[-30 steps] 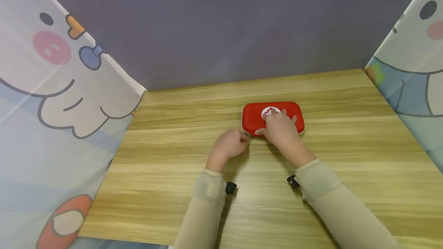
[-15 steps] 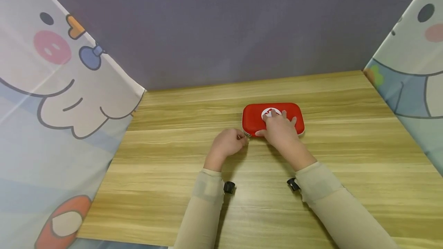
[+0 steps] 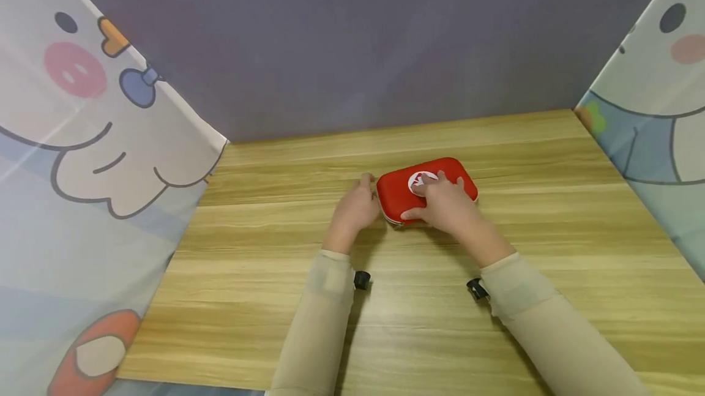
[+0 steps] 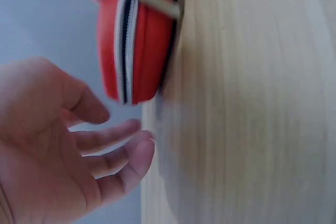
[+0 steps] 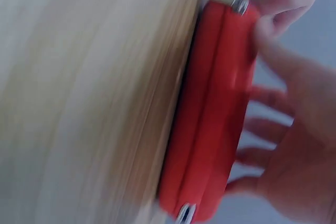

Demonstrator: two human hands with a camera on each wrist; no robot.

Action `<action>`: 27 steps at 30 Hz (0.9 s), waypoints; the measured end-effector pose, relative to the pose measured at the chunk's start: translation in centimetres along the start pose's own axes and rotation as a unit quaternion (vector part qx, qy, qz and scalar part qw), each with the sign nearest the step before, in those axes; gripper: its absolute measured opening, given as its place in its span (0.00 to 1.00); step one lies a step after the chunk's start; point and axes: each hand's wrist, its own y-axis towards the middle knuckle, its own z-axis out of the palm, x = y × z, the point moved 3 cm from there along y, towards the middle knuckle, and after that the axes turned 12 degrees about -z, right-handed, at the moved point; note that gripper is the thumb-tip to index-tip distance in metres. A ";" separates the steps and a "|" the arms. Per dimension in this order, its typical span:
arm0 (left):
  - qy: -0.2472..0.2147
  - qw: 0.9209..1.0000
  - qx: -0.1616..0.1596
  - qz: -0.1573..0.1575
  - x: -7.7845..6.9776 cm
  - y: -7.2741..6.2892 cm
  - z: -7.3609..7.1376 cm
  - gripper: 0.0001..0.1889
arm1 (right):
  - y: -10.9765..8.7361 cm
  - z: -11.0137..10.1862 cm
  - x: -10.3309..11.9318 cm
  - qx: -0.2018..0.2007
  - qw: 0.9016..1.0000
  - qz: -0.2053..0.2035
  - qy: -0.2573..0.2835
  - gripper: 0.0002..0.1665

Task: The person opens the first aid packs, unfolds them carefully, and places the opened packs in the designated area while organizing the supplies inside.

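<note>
A red zipped case with a white round emblem lies slanted on the wooden table, its left end nearer the person. My right hand rests on top with fingers spread, the thumb along the front edge. Beside the left end is my left hand, its fingers loosely bent; in the left wrist view they hold nothing and stand apart from the case. A metal zip pull hangs at the front left corner. From it, two silver zip edges with a dark line between run round the end.
The wood-grain table meets a grey wall at the back. Cartoon-printed cloth panels stand at the left and right. Each sleeved wrist carries a small black camera.
My left hand has let go of the zip pull at the corner and moved up beside the case's left end. The case has turned anticlockwise under my right hand, its left end coming nearer.
</note>
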 end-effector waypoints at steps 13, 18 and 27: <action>-0.079 0.996 0.049 0.010 -0.3 0.3 0.0 0.23 | -1.1 -0.3 0.4 0.032 0.994 -0.105 -0.014 0.46; -0.107 0.991 0.074 -0.015 0.1 -0.3 0.1 0.30 | -2.0 -0.6 0.1 0.027 0.995 -0.094 0.003 0.37; -0.152 0.984 0.082 -0.037 0.1 -1.1 0.4 0.37 | -3.0 -0.5 0.2 -0.018 0.994 -0.111 -0.007 0.26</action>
